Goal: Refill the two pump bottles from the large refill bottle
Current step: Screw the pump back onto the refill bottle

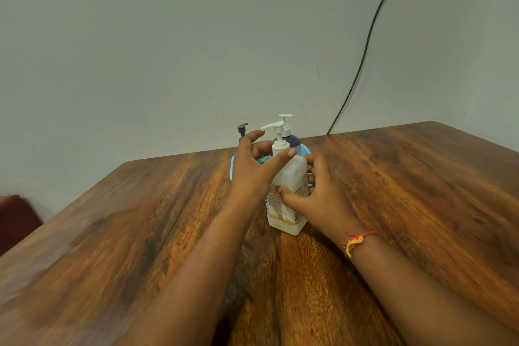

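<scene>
Nearest the camera, 2 bare forearms reach forward over the wooden table (140, 233), the right one wearing a red and yellow thread band (354, 241) at the wrist. The right hand (320, 199) is spread around the lower right side of the white pump bottle (292, 177), thumb across the label and fingers curled behind the body, so it grips the bottle loosely. The left hand (252, 171) sits higher on the same bottle's left shoulder, fingers splayed wide, the thumb pointing toward the neck below the pump head; whether it presses the bottle or only brushes it cannot be told. The white bottle stands upright on the table between the 2 hands. Just beyond the left hand's fingers lies a blue tray (304, 150), holding a dark bottle with a white pump (292, 139). A grey pump top (242, 128) shows past the left fingertips. A black cable (365, 50) runs down the wall behind.
</scene>
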Demonstrator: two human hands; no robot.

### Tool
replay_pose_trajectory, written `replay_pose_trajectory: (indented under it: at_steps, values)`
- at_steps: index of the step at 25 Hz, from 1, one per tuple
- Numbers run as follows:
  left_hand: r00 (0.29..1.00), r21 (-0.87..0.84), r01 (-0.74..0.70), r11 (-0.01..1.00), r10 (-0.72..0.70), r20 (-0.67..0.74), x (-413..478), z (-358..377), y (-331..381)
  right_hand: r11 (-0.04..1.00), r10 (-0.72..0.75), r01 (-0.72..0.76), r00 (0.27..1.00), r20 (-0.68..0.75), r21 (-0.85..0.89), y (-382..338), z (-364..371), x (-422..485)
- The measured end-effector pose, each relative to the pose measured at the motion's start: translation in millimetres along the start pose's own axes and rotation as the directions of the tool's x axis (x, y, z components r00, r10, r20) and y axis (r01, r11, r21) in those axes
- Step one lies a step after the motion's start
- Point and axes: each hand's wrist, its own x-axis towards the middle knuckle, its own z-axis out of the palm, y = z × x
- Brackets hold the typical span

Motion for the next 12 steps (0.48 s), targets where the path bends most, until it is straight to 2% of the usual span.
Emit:
replay_pose_trajectory:
  at_steps: [12]
  values:
    - [0.997, -0.066, 0.043, 0.997, -0.038, 0.061, -2.3, -2.9, -2.7, 0.986, 0.067, -0.082, 0.992, 0.108, 0.142, 12.4, -3.4, 9.0]
